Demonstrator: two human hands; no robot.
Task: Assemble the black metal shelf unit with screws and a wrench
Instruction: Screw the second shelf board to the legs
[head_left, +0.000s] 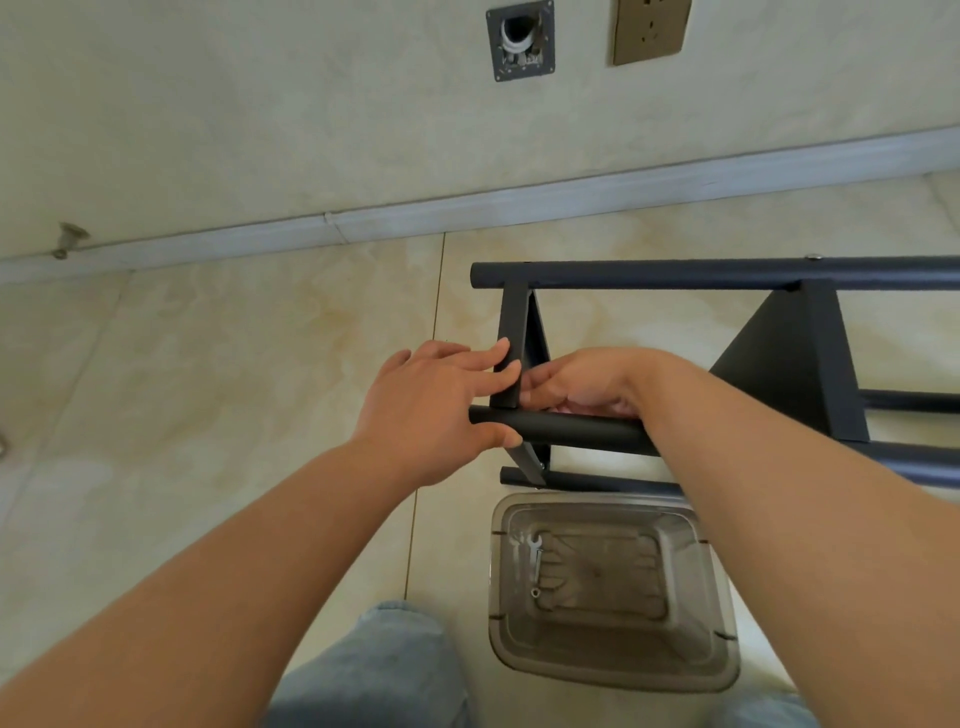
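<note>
**Fitting the end panel to the near tube by hand**

The person kneels on the floor (218, 364) over the shelf unit (779, 364), which lies on its side. The left hand (431, 400) holds the near tube (582, 434) at its end: the thumb is curled under the tube, and the straight fingers reach over and press on the edge of the end panel (511, 353). The right hand (582, 387) is just on the other side of this panel, directly behind the tube, with the fingers curled at the joint. Whether it pinches a screw cannot be seen.

To do this step well, the left hand should keep the tube firm against the panel, so the holes stay in line. The right hand should probably start the screw with the fingers only and turn it gently, so the thread does not cross.

The wrench (535, 545) lies in the clear bin (722, 670), below both hands and near the knees, together with a small ring-like part. It is well apart from the hands and not yet needed.
</note>
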